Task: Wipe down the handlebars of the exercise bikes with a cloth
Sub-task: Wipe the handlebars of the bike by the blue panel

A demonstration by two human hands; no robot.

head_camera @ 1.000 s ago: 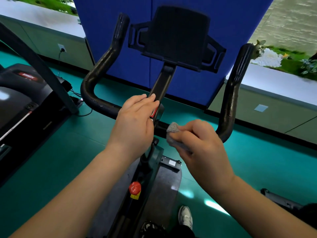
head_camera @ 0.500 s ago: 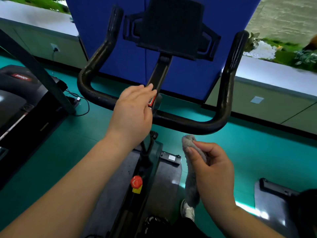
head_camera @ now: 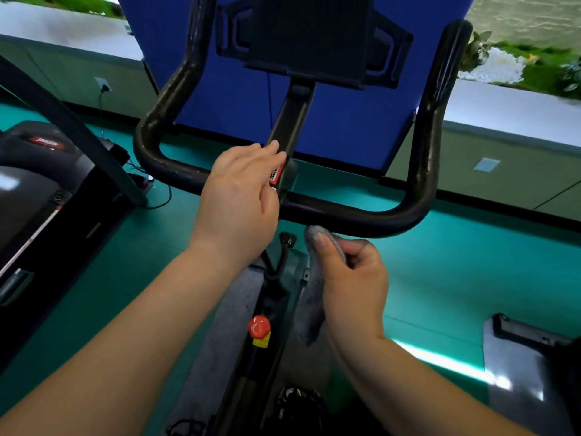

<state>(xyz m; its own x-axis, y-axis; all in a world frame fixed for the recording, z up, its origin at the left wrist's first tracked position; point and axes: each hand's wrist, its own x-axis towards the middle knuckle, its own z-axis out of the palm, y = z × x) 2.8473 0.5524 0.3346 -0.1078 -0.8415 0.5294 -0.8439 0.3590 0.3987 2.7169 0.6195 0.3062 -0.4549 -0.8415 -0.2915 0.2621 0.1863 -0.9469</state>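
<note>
- Right then, my left hand [head_camera: 239,199] lay flat over the middle of the black handlebars [head_camera: 361,217], fingers straight and together, pointing to one o'clock at the stem.
- My right hand [head_camera: 352,278] sat at five o'clock from it, thumb and curled fingers pinching the grey cloth [head_camera: 316,297].
- The cloth's bunched top nearly touched the underside of the crossbar; the rest hung down beside the frame.
- A red knob [head_camera: 259,326] showed at six o'clock on the frame.
</note>
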